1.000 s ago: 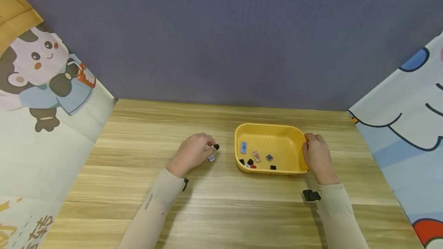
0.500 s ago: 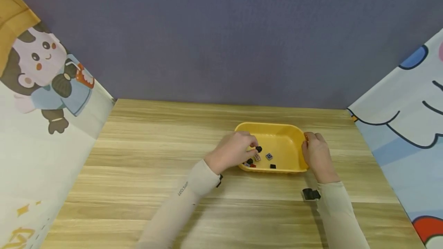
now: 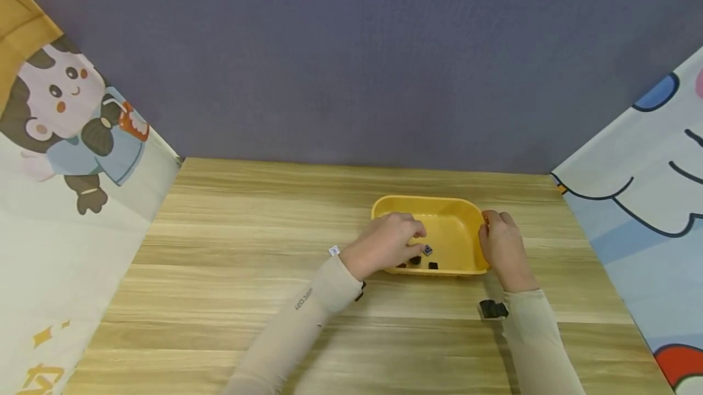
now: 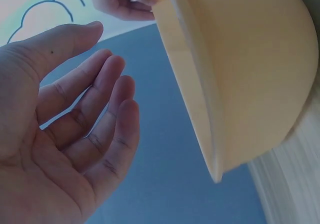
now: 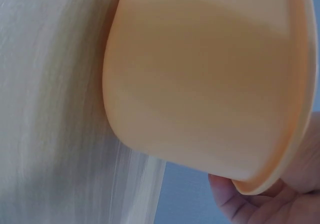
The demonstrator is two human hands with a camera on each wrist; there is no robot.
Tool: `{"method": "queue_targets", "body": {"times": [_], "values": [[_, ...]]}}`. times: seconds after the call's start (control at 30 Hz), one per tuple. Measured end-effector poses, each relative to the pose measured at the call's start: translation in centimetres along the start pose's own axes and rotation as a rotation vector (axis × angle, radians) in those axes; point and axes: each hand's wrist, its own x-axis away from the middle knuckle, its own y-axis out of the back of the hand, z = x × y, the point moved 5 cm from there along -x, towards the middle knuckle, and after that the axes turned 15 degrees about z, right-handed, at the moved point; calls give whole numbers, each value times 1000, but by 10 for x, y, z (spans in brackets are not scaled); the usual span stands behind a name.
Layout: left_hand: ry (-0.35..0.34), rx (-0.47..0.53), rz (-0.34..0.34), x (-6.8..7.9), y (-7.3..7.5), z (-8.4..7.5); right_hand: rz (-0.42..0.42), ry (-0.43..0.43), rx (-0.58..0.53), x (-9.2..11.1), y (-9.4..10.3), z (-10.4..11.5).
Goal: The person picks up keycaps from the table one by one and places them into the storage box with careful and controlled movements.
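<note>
In the head view a yellow plastic box (image 3: pixel 446 230) stands on the table, its open top facing up. My left hand (image 3: pixel 387 241) is over the box's left half, and in the left wrist view its fingers (image 4: pixel 125 119) are loosely bent with nothing between them. Just under the thumb lies a small black piece (image 3: pixel 415 260). A small grey square piece (image 3: pixel 428 250) and another black piece (image 3: pixel 433 265) lie on the box floor; the left hand hides other pieces. My right hand (image 3: pixel 502 248) grips the box's right rim, thumb and fingers on either side of it.
A small white printed piece (image 3: pixel 334 251) lies on the wooden table (image 3: pixel 247 224), left of the box and close to my left wrist. A dark blue-grey panel (image 3: pixel 351 65) rises behind the table. Printed cloths hang at both sides.
My left hand has carried a small black piece from the table at left over into the box and let go of it. My right hand has stayed on the rim.
</note>
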Motion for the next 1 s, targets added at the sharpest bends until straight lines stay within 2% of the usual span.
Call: {"method": "queue_targets", "body": {"times": [0.23,0.47,0.77,0.9,1.0], "values": [[54,22,-30,19,11,7,-8,7,6,0,-1,0],[84,45,-108,49,26,15,-26,21,9,1,-1,1],[182,91,-184,81,21,43,-32,23,15,2,0,0],[222,102,-209,92,14,59,-25,15,13,1,0,0],[257,115,-198,101,4,71,-28,16,14,1,0,1]]}}
